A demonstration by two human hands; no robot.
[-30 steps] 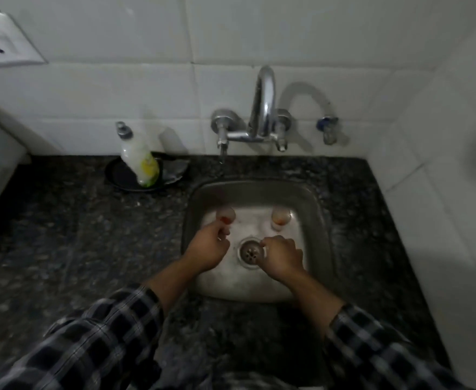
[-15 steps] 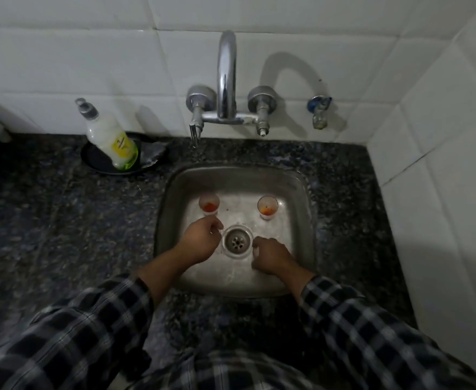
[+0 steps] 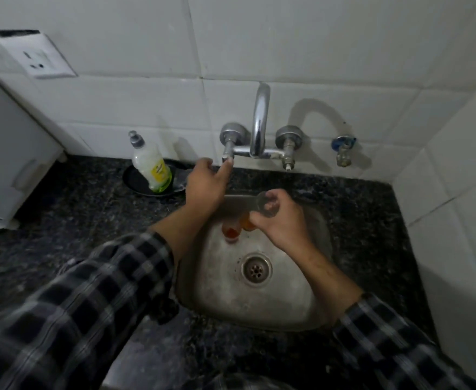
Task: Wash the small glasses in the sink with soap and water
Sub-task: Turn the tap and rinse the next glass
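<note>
My right hand (image 3: 283, 220) holds a small clear glass (image 3: 263, 205) tilted above the back of the steel sink (image 3: 310, 305). Two more small glasses with orange residue, one (image 3: 230, 231) to the left and one (image 3: 246, 223) partly hidden under my right hand, stand on the sink floor at the back. My left hand (image 3: 206, 184) is up at the left tap handle (image 3: 228, 156), thumb against its lower end and fingers curled beside it. The faucet spout (image 3: 260, 116) rises above; no water is visible. A dish soap bottle (image 3: 151, 164) leans in a black dish (image 3: 135, 181).
The drain (image 3: 256, 270) sits mid-sink. Dark granite counter (image 3: 76, 220) surrounds the sink. A white appliance (image 3: 8, 142) stands at far left under a wall socket (image 3: 38, 57). A right tap handle (image 3: 289, 153) and a small blue-capped valve (image 3: 343, 149) are on the tiled wall.
My right hand has lifted a clear glass from the sink floor. My left hand left the sink and went up to the left tap handle. The camera tilted up.
</note>
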